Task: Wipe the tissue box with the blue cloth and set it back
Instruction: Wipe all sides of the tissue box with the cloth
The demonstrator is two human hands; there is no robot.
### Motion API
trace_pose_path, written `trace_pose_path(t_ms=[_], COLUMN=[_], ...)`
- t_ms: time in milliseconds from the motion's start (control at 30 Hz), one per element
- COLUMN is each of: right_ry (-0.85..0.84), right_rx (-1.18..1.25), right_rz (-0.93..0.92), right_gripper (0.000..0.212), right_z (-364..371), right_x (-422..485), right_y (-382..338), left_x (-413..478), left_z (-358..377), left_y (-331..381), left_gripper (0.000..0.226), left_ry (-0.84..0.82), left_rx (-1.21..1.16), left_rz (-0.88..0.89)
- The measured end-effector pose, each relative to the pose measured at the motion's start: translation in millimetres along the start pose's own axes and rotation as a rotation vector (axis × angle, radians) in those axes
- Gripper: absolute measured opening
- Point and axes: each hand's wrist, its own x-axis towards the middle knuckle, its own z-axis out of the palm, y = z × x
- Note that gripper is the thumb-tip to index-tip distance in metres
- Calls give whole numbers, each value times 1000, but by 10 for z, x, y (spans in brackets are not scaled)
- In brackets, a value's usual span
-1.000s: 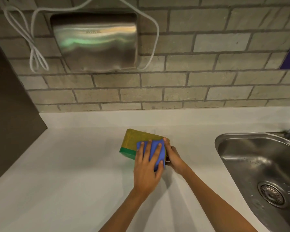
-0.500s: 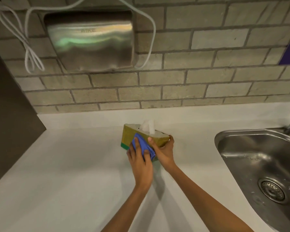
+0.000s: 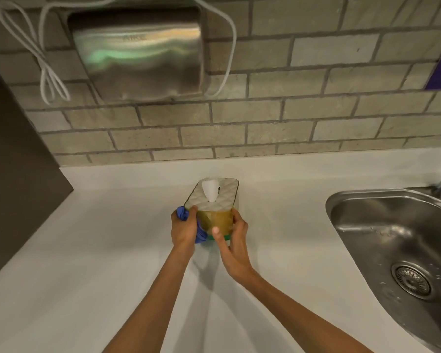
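Note:
The tissue box [image 3: 215,200] has a pale quilted top, gold sides and a green base, with a white tissue sticking up from its slot. It stands upright on the white counter [image 3: 87,250], its near end facing me. My left hand [image 3: 182,230] presses the bunched blue cloth [image 3: 200,234] against the box's left side, thumb on the top edge. My right hand [image 3: 233,238] grips the near right corner, thumb across the gold front.
A steel sink [image 3: 397,250] with a drain lies to the right, its tap at the frame edge. A steel hand dryer [image 3: 138,54] with a looped white cable hangs on the brick wall. A dark panel [image 3: 13,179] borders the counter on the left.
The box has been turned from lying tilted to upright with its top up. The cloth has shifted from the box's broad face to its left side. My right hand moved to the near corner.

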Motion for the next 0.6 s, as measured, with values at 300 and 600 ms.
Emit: trace_pose_path(t_ms=[300, 600], right_ry=[-136, -152], right_rx=[-55, -322], right_rz=[77, -51], right_gripper=[77, 58], right_z=[56, -199], right_x=[-47, -151], right_y=[67, -111], left_x=[-5, -511], left_z=[-49, -227], left_y=[-18, -159], left_gripper=[34, 43], left_ry=[60, -361], left_rx=[-203, -557], left_rz=[-140, -433])
